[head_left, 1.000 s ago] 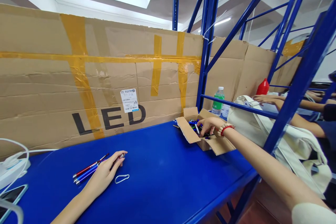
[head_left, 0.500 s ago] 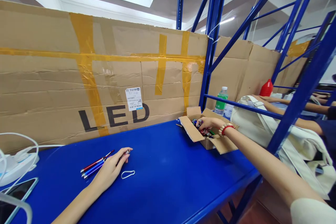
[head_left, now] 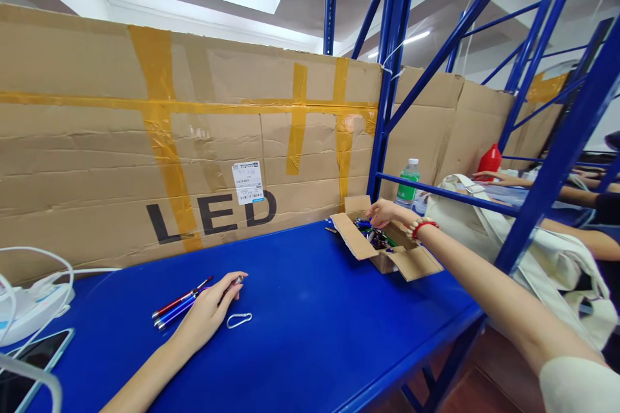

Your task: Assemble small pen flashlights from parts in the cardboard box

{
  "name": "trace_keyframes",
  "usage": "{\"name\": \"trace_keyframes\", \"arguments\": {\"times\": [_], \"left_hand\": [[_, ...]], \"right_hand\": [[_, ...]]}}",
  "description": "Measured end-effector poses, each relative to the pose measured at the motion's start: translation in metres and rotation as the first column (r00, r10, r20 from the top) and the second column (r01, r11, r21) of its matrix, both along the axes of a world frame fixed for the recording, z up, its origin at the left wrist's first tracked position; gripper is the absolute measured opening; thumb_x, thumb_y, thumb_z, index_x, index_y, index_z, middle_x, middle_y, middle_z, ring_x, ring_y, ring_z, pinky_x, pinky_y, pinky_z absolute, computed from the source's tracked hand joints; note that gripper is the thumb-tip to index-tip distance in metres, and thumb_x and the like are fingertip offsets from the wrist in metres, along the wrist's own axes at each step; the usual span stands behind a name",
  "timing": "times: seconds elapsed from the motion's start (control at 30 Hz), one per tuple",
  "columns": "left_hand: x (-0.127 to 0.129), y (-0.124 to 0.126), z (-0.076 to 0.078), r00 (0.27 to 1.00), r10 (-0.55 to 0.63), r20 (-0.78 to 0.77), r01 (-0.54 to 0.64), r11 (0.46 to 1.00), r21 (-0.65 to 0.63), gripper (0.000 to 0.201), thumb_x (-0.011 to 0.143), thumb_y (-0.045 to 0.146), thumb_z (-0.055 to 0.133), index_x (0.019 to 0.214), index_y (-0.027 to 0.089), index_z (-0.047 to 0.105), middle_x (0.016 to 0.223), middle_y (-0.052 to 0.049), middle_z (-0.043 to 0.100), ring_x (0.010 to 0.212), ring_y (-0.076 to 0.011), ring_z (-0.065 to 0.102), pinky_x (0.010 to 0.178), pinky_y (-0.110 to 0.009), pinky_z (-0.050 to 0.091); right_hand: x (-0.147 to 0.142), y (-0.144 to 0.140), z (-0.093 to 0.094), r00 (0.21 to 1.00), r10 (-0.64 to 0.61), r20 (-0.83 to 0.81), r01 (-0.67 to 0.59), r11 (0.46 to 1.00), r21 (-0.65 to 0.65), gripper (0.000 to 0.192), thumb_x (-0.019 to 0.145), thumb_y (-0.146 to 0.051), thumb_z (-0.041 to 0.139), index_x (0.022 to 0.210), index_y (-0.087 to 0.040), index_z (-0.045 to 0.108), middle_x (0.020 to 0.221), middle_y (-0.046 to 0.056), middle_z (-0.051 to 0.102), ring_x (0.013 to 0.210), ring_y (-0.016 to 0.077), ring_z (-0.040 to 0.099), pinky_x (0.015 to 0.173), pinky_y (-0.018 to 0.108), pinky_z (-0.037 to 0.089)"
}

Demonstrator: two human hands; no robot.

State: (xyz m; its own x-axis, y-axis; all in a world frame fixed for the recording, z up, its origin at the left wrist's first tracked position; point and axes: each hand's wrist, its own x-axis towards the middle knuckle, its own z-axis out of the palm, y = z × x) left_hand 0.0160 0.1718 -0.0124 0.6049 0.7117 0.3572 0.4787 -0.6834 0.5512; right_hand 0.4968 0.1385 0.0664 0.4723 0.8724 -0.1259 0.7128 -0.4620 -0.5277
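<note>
My left hand (head_left: 206,313) lies on the blue table (head_left: 310,335), its fingers closed around a thin dark pen (head_left: 236,281) with a silver tip. Beside it lie red and blue pens (head_left: 177,304), partly under the hand. A silver carabiner clip (head_left: 239,320) sits just right of my fingers. My right hand (head_left: 382,211), with a red and beaded bracelet on the wrist, hovers over the back rim of a small open cardboard box (head_left: 411,261) holding several colourful small items (head_left: 372,237). Whether that hand holds anything is hidden.
A tall cardboard wall (head_left: 97,161) marked LED backs the table. A white power strip (head_left: 29,306) with cables and a phone (head_left: 33,358) sit far left. Blue rack posts (head_left: 385,90), a green-labelled bottle (head_left: 408,184), a white bag (head_left: 484,232) and another person's arms (head_left: 566,195) are on the right.
My right hand has lifted from inside the box to its back rim. My left hand stays on the pens. The view shifted slightly.
</note>
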Motion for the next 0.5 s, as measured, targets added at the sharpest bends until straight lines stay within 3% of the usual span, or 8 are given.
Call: {"name": "trace_keyframes", "arguments": {"times": [0.27, 0.5], "left_hand": [[0.001, -0.001, 0.003, 1.000, -0.017, -0.011, 0.017, 1.000, 0.008, 0.039, 0.090, 0.044, 0.029, 0.110, 0.020, 0.053, 0.074, -0.003, 0.061, 0.073, -0.0168, 0.059, 0.071, -0.026, 0.046], [0.002, -0.001, 0.002, 1.000, -0.011, -0.012, 0.012, 1.000, 0.013, 0.040, 0.090, 0.045, 0.028, 0.110, 0.020, 0.053, 0.074, -0.002, 0.061, 0.073, -0.0168, 0.059, 0.070, -0.026, 0.045]], "right_hand": [[-0.001, -0.007, 0.000, 0.996, -0.002, 0.086, 0.005, 1.000, -0.029, 0.035, 0.063, -0.004, 0.058, 0.098, -0.009, 0.062, 0.066, 0.004, 0.063, 0.060, 0.0149, 0.062, 0.052, 0.019, 0.050], [-0.014, -0.017, 0.009, 0.944, 0.056, 0.326, -0.048, 0.998, -0.033, 0.031, 0.052, 0.004, 0.059, 0.079, -0.009, 0.064, 0.083, 0.009, 0.064, 0.084, 0.0210, 0.060, 0.066, 0.022, 0.048]]}}
